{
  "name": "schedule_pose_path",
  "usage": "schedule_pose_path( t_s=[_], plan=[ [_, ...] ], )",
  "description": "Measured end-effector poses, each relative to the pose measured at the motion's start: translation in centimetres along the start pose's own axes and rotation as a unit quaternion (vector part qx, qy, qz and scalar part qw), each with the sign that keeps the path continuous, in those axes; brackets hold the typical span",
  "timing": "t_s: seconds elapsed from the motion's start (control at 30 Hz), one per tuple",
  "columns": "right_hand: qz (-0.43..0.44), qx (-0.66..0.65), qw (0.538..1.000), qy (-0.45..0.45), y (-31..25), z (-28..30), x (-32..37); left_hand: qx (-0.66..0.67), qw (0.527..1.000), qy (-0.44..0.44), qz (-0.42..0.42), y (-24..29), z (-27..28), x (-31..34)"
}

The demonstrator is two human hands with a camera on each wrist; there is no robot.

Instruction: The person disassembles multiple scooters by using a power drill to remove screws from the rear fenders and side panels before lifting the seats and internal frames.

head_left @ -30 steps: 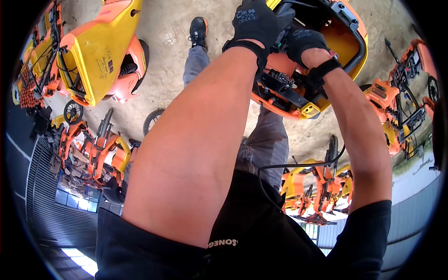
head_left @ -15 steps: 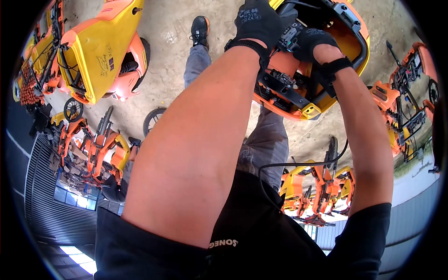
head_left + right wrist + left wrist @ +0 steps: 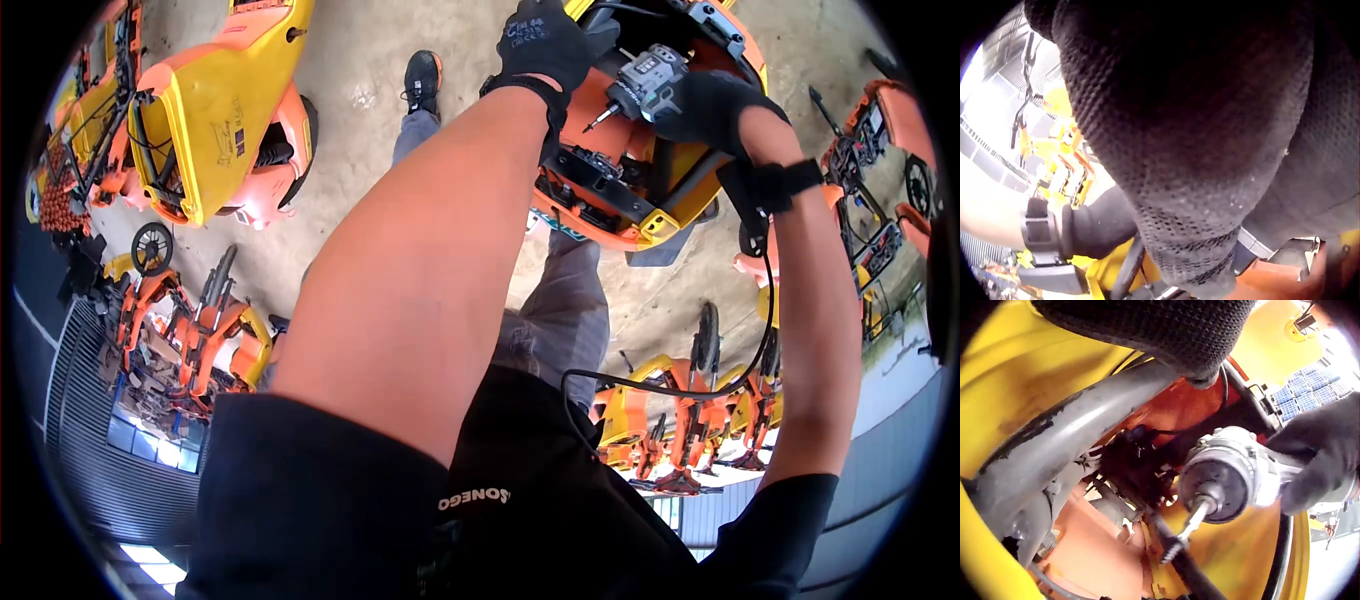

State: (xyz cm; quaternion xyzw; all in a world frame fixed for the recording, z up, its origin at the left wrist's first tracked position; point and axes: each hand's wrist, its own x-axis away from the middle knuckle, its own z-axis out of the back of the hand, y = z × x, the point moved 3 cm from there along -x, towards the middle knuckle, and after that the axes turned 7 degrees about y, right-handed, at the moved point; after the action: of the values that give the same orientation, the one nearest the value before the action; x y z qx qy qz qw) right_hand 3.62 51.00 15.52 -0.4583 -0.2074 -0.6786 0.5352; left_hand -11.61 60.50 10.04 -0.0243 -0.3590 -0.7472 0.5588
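Note:
My gloved right hand grips a grey power drill, whose thin bit points down and left over the open body of a yellow-and-orange bike. In the left wrist view the drill shows from its front, the bit clear of any screw. My gloved left hand rests at the left rim of that body, its fingertips out of sight. Close to it in the left wrist view runs a scuffed grey frame tube. The right glove fills most of the right wrist view.
A second yellow bike body stands at the left. More orange bikes stand behind and to the right. A black cable hangs from my right wrist strap. A foot in a dark shoe stands on the concrete floor.
My right hand has drawn back to the right, away from the left hand, and turned the drill so that its bit now shows. The left hand has stayed at the rim.

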Motion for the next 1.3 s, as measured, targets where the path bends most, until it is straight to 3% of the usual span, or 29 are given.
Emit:
schedule_pose_path(
  t_s=[0.07,0.1,0.13,0.2,0.33,0.4,0.47,0.5,0.57,0.6,0.73,0.77,0.97,1.03,1.13,1.2,1.27,1.3],
  plan=[
    [0.004,-0.018,1.0,-0.006,0.8,-0.2,1.9,-0.045,0.998,0.028,-0.032,-0.7,-0.8,-0.3],
    [0.04,-0.083,0.994,0.05,1.2,-0.5,3.3,-0.031,0.999,0.021,-0.028,-0.9,-1.0,-0.6],
    [-0.032,-0.162,0.986,0.012,0.7,0.1,4.9,-0.027,0.999,0.025,-0.032,-0.7,-0.6,-0.6],
    [-0.069,-0.16,0.984,0.042,1.0,-0.7,7.0,-0.029,0.999,-0.031,-0.024,-0.7,0.0,-0.5],
    [-0.114,-0.244,0.96,0.071,2.3,-3.6,10.5,-0.037,0.991,0.082,-0.104,-0.9,2.7,0.2],
    [-0.127,-0.272,0.95,0.081,1.0,-3.6,12.4,-0.017,0.986,0.088,-0.14,-0.5,5.2,2.3],
    [-0.159,-0.331,0.928,0.07,1.1,-4.5,13.1,0.16,0.981,-0.078,-0.08,0.0,6.5,5.1],
    [-0.151,-0.349,0.921,0.086,0.5,-4.1,13.7,0.245,0.95,-0.067,-0.183,-0.8,5.0,6.1],
    [-0.141,-0.39,0.904,0.108,-0.6,-4.0,15.1,0.357,0.908,-0.199,-0.096,-1.4,3.8,8.7],
    [-0.146,-0.366,0.911,0.124,-0.2,-4.7,15.2,0.367,0.865,-0.331,0.092,-1.0,4.4,11.0],
    [-0.171,-0.318,0.923,0.136,-1.1,-4.5,16.5,0.464,0.751,-0.412,0.225,-0.4,2.5,14.9],
    [-0.185,-0.267,0.936,0.134,-1.2,-4.6,16.7,0.462,0.751,-0.414,0.225,-0.3,2.4,15.2],
    [-0.204,-0.254,0.936,0.134,-1.6,-5.0,17.3,0.44,0.781,-0.402,0.186,-0.2,1.8,15.7],
    [-0.198,-0.27,0.931,0.147,-1.0,-6.2,17.1,0.456,0.785,-0.396,0.138,-0.7,1.5,15.6],
    [-0.184,-0.283,0.928,0.16,-0.5,-7.2,17.2,0.509,0.745,-0.408,0.14,-0.5,2.4,16.2],
    [-0.17,-0.287,0.928,0.167,-0.6,-7.9,17.1,0.472,0.746,-0.449,0.136,-1.0,2.8,16.1],
    [-0.202,-0.288,0.926,0.138,-1.2,-7.0,17.6,0.505,0.696,-0.48,0.177,-2.4,2.8,16.1],
    [-0.208,-0.287,0.924,0.14,-0.7,-7.3,17.6,0.54,0.653,-0.475,0.238,-2.2,3.5,16.4]
  ],
)
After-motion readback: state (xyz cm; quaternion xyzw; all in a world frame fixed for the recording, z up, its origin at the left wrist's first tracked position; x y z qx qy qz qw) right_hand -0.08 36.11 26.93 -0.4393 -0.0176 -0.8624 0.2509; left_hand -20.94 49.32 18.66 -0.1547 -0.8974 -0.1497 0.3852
